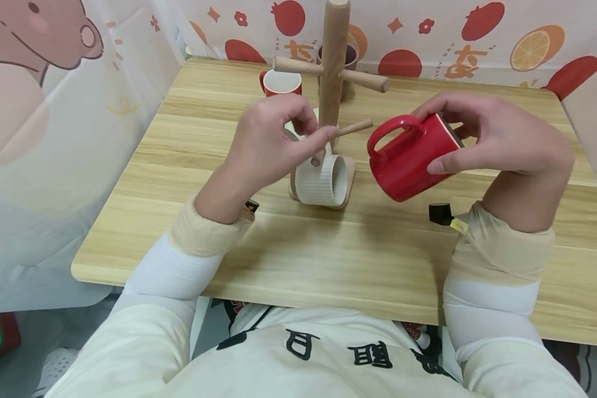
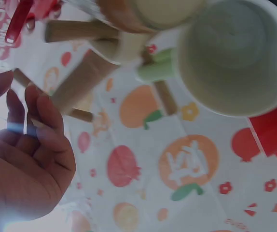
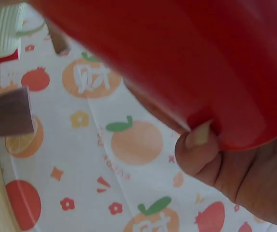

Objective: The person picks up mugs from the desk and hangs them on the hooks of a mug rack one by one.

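My right hand (image 1: 497,132) grips a red mug (image 1: 413,160), tilted with its handle toward the upper left. That mug fills the top of the right wrist view, my thumb (image 3: 199,145) pressed on its side. My left hand (image 1: 273,138) is at a wooden mug tree (image 1: 332,83), fingers loosely bent and fingertips right by a lower peg (image 1: 355,127). Below it, a white ribbed mug (image 1: 320,182) lies sideways low on the tree, its opening facing right. A pale green mug (image 2: 177,65) shows in the left wrist view, mostly hidden behind my left hand in the head view.
Behind the tree stand a red mug with a white inside (image 1: 282,83) and a dark brown mug (image 1: 352,58). All rest on a wood-grain table (image 1: 378,260), its near edge at my body. A fruit-patterned curtain (image 1: 428,33) hangs along the back.
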